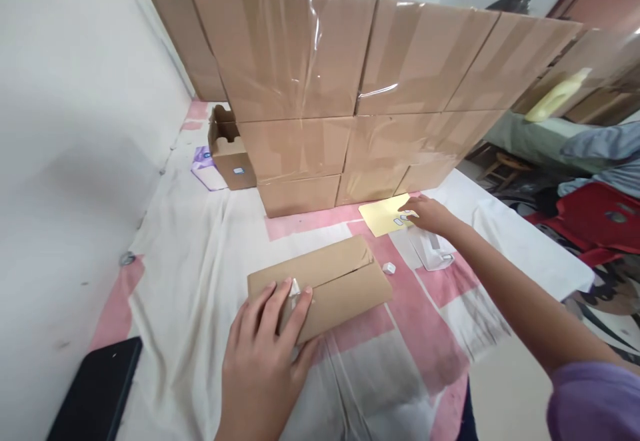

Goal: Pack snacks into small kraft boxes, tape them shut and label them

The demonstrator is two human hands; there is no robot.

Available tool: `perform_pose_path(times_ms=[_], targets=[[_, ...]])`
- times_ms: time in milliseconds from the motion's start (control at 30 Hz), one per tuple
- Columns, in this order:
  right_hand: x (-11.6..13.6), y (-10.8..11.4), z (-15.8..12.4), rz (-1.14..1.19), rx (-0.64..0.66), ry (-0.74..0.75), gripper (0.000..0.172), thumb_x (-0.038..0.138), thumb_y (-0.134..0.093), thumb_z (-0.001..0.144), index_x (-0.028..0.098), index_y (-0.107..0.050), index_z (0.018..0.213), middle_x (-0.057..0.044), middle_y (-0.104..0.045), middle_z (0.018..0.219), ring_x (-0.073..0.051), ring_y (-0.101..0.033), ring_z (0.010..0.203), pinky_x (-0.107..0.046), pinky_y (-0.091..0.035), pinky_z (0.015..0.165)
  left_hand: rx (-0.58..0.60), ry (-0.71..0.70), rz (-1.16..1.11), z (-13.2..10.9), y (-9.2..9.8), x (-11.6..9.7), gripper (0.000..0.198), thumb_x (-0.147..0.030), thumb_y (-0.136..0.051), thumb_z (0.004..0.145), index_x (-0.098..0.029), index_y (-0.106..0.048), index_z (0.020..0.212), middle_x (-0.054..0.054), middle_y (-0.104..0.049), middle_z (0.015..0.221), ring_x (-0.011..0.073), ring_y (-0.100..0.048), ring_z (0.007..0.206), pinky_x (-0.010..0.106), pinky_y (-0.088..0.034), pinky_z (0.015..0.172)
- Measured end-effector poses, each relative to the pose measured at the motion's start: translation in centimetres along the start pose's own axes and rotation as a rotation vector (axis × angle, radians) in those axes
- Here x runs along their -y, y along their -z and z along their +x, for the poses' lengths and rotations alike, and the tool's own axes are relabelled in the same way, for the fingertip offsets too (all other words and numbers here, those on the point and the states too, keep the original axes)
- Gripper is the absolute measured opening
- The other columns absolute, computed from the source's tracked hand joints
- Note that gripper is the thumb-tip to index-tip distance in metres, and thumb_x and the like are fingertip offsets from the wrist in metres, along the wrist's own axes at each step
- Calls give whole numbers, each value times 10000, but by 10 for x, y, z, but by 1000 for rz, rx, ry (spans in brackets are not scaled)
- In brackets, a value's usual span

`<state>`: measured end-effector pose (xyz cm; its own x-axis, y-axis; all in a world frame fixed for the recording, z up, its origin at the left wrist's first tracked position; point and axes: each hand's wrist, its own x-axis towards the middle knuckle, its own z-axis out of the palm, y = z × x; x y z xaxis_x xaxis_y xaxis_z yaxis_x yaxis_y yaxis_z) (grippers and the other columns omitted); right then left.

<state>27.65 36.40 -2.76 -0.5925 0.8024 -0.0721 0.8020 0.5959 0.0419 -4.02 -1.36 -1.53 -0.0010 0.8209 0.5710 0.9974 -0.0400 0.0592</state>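
Observation:
A flat cardboard box (330,281) lies on the pink and white cloth in front of me, flaps closed. My left hand (265,341) rests on its near left corner, fingers spread flat, with a small white piece (295,287) between two fingers. My right hand (425,214) reaches out to a yellow sheet (383,217) that carries a few small white labels (403,217); its fingertips touch the labels, and I cannot see whether they pinch one. A small white piece (389,268) lies on the cloth beside the box. A white tape holder (433,251) stands under my right forearm.
A wall of stacked, taped cardboard boxes (350,87) stands behind. A small open box (230,151) with a label sits at its left, by a purple packet (205,167). A black flat object (97,394) lies at near left. White wall at left; red chair (600,221) at right.

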Motion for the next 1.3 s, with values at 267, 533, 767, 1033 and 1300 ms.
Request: perform_pose_path(times_ms=[267, 533, 767, 1033, 1300], targets=[[-59, -7, 26, 105, 184, -101, 207, 173, -678, 739, 208, -753, 929, -64, -750, 938, -242, -674, 840, -317, -484, 743, -6, -72, 42, -1, -2, 4, 578, -311, -694, 841, -260, -556, 1400, 103, -594, 1403, 326, -564, 1217, 481, -468, 990], [-69, -17, 10, 281, 202, -66, 392, 262, -725, 709, 203, -699, 1096, -60, -715, 1055, -214, -663, 914, -287, -488, 807, -12, -137, 47, -4, -9, 12, 643, -417, -724, 822, -238, -547, 1414, 127, -594, 1402, 338, -581, 1208, 478, -492, 972], [-65, -24, 13, 349, 201, -114, 282, 290, -677, 712, 183, -682, 973, -36, -689, 874, -175, -618, 747, -268, -464, 699, -35, -133, 39, -3, -10, 12, 650, -413, -721, 831, -251, -534, 1433, 114, -604, 1394, 329, -596, 1186, 472, -496, 967], [-59, -28, 19, 360, 228, -123, 176, 251, -690, 642, 188, -640, 799, -13, -667, 772, -178, -610, 723, -259, -435, 650, -24, -136, 46, -4, -10, 13, 697, -418, -726, 827, -262, -501, 1468, 113, -599, 1406, 339, -598, 1186, 476, -507, 934], [-54, -28, 17, 377, 236, -167, 174, 178, -688, 645, 197, -579, 779, -23, -654, 804, -178, -605, 740, -244, -421, 619, -35, -189, 83, -7, -14, 21, 725, -447, -719, 821, -260, -486, 1481, 112, -621, 1382, 327, -611, 1160, 464, -510, 929]])
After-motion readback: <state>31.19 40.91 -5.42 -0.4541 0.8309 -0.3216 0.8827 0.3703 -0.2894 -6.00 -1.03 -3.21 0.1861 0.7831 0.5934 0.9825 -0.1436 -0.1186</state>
